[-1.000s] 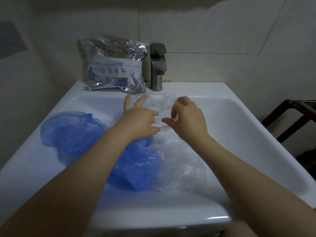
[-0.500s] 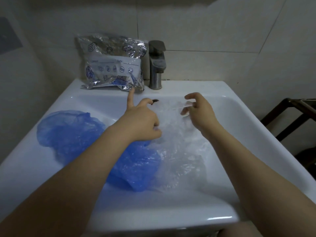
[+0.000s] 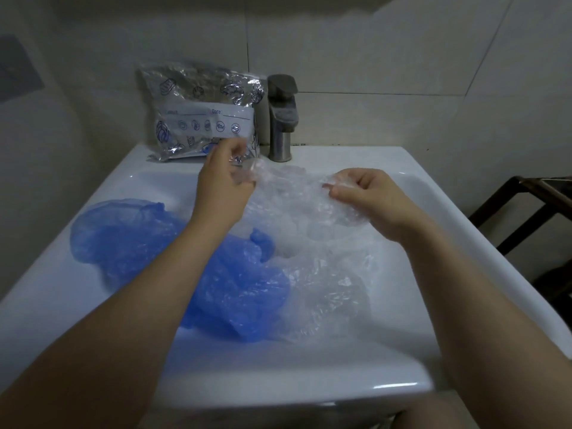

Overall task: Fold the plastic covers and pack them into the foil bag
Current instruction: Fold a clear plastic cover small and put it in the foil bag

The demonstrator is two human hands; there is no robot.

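A clear plastic cover (image 3: pixel 297 193) is stretched above the white sink (image 3: pixel 411 168) between both hands. My left hand (image 3: pixel 221 184) pinches its left edge, just in front of the foil bag. My right hand (image 3: pixel 368 198) pinches its right edge with curled fingers. The silver foil bag (image 3: pixel 204 109), printed with blue food drawings and a white label, leans against the wall at the back left of the sink. Blue plastic covers (image 3: pixel 130 236) lie crumpled in the left of the basin. More clear plastic (image 3: pixel 328 292) lies beside them under my arms.
A metal tap (image 3: pixel 282 119) stands behind the basin, right of the foil bag. Tiled walls close in the back and left. A dark wooden frame (image 3: pixel 526 212) stands to the right of the sink.
Both hands have taken hold of the clear cover and moved apart, spreading it out. The left hand has risen toward the foil bag; the right has shifted to the right.
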